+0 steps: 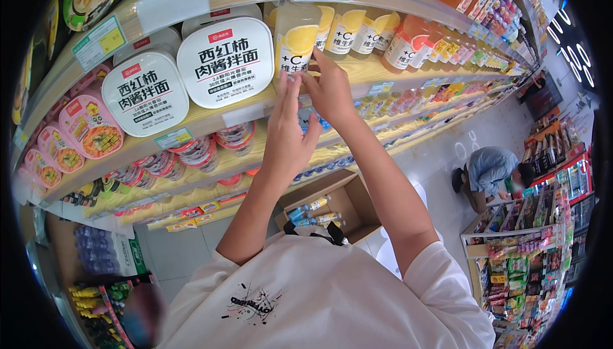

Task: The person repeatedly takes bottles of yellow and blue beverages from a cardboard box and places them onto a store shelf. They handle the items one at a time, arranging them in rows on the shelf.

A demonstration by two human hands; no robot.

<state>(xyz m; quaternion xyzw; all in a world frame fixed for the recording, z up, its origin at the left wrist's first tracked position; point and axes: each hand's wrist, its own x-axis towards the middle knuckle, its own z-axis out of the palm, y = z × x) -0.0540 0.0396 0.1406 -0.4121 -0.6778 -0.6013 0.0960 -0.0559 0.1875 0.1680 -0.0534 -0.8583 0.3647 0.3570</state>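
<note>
A clear plastic drink bottle with a lemon label [298,38] stands at the front of the wooden-look shelf, between a white noodle box [226,62] and more lemon-label bottles [346,28]. My left hand [291,129] is raised to the bottle's lower end, fingertips touching there, thumb apart. From the right, my right hand [330,88] reaches to the bottle's lower right side, its index finger extended along the label. Whether either hand grips the bottle or only touches it is hard to tell.
Below, a cardboard box [360,200] on the floor holds several bottles. Lower shelves carry cup noodles [194,153]. Price tags line the shelf edge [249,114]. To the right, another person [491,169] bends beside a snack rack [517,248].
</note>
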